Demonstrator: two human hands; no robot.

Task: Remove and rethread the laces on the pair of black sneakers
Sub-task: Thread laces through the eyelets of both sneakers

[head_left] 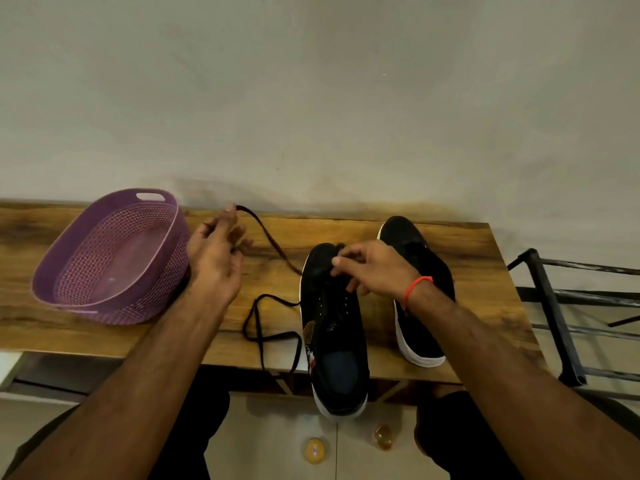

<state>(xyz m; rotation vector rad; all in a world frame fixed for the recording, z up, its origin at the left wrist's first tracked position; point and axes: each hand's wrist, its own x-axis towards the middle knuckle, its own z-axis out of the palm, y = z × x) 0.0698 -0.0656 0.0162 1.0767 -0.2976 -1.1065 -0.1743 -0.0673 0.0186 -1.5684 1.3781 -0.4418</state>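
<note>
Black lace [268, 239] pinched in the raised left hand [216, 258] near the table's [104, 334] back edge; right hand [372, 268] grips the near sneaker's [334, 327] toe, fingers curled.

Two black sneakers with white soles are set toe-away on the wooden table. The near sneaker [334, 336] overhangs the front edge; the far sneaker [420, 292] lies just right. A black lace [268, 239] is trailed leftward from the near one.
</note>
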